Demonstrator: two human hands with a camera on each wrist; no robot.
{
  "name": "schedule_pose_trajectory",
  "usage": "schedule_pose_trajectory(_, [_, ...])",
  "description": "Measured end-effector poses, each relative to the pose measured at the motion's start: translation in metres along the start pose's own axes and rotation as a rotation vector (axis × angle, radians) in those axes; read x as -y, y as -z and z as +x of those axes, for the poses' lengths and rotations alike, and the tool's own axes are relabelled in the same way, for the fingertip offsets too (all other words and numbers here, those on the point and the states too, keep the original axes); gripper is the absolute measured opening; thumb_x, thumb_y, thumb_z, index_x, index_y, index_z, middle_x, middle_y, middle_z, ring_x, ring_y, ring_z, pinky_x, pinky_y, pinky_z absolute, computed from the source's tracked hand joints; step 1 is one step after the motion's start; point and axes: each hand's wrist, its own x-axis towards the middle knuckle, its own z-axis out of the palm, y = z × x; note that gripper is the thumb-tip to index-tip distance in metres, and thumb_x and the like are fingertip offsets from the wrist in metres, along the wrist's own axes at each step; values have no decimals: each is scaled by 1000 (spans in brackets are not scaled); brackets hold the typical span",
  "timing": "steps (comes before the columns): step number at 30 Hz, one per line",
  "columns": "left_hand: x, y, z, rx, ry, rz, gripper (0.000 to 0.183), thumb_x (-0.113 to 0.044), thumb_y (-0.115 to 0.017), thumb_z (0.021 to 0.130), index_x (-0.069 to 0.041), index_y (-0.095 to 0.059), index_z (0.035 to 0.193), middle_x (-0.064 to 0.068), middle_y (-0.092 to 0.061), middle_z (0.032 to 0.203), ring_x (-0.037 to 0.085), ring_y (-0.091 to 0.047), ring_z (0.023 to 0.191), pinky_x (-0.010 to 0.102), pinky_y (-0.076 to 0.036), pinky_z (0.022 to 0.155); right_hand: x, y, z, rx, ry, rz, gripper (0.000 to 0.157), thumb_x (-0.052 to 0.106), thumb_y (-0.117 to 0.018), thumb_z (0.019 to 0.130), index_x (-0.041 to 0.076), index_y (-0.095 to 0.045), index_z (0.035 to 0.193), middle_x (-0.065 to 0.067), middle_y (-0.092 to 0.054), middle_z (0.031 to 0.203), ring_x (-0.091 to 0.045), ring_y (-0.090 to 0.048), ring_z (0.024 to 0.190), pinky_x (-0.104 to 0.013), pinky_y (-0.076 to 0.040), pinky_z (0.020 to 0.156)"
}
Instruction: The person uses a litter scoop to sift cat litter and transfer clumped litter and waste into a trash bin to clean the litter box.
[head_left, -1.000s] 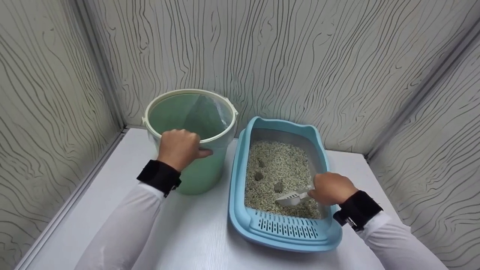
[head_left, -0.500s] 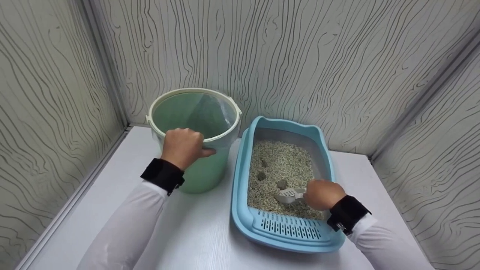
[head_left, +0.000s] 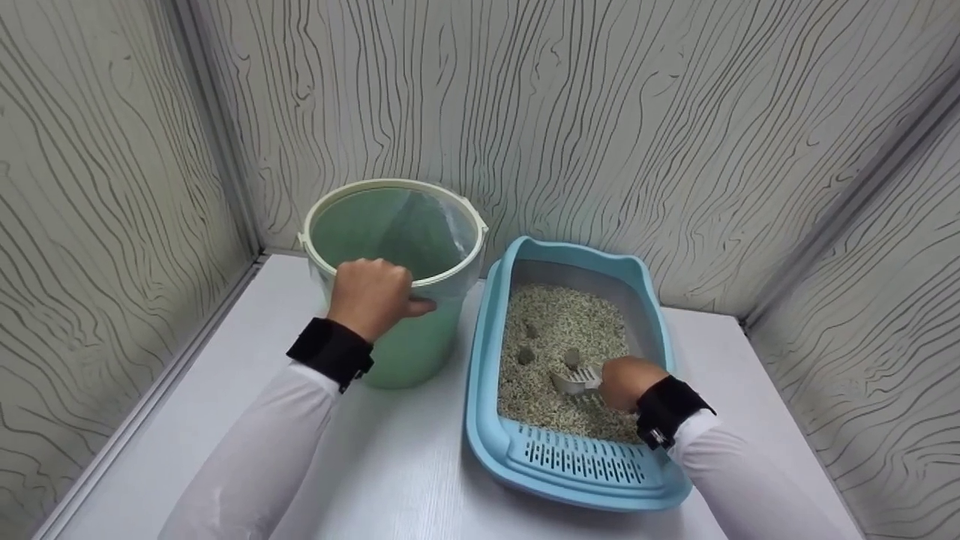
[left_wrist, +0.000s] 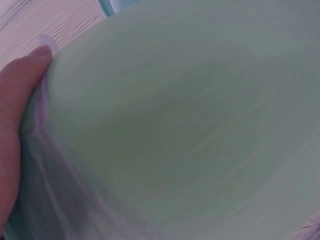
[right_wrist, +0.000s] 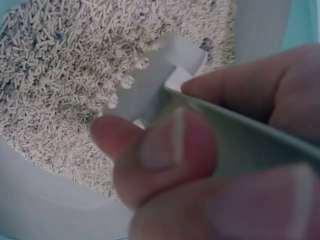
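Note:
My right hand (head_left: 630, 381) grips the handle of a pale litter scoop (head_left: 576, 381). The slotted scoop head dips into beige pellet litter (head_left: 562, 311) inside a blue litter box (head_left: 480, 405). Right beside the scoop's far edge is a dark round clump (head_left: 572, 357); another clump (head_left: 525, 355) lies to its left. In the right wrist view, fingers and thumb wrap the scoop handle (right_wrist: 235, 125). My left hand (head_left: 371, 296) holds the near rim of a tall green bucket (head_left: 420, 345), thumb outside. A clear plastic liner (left_wrist: 60, 185) is draped over that rim. The bucket's bottom is hidden.
Bucket and box stand side by side on a white table (head_left: 390, 465). A wood-grain patterned wall (head_left: 480, 112) rises close behind, with similar panels at left and right. The box's front has a slotted blue ledge (head_left: 585, 457).
My right hand has moved left and slightly away from me, bringing the scoop against the clump. My left hand keeps its grip on the bucket rim. The head view has shifted a little.

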Motion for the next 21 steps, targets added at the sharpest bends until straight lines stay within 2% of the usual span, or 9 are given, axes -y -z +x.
schedule_pose_trajectory(2, [0,-1,0,-13,-3,-2,81,-76,-83,67,-20,-27,50,-4,-20,56,17,-23,53,36,-19,43,-2,-2,8,-21,-19,20,35,2,-56,94,14,-47,62,2,-40,59,-12,-34,50,-24,-28,48])
schedule_pose_trajectory(3, [0,-1,0,-15,-4,-4,81,-75,-83,67,-19,-27,50,-4,-20,56,17,-24,53,36,-20,43,-3,-3,12,-42,-46,71,33,2,-57,94,13,-50,63,2,-42,59,-12,-36,50,-25,-30,47])
schedule_pose_trajectory(10, [0,-1,1,9,8,4,79,-76,-83,68,-19,-30,49,-4,-22,54,17,-26,52,36,-21,43,-9,-2,36,-125,-92,87,22,1,-62,89,7,-60,69,-3,-52,67,-18,-41,59,-32,-36,55])
schedule_pose_trajectory(17, [0,-1,0,10,0,13,80,-77,-81,69,-20,-29,50,-5,-21,54,16,-25,52,35,-20,43,-8,3,47,-157,-115,121,26,2,-64,90,9,-61,66,-3,-57,69,-18,-42,61,-33,-38,59])
schedule_pose_trajectory(21, [1,-1,0,4,-4,14,80,-77,-81,68,-20,-29,50,-5,-21,54,16,-25,51,36,-21,43,-6,5,54,-193,-129,166,23,4,-63,93,6,-65,70,-7,-62,71,-19,-45,62,-34,-39,62])
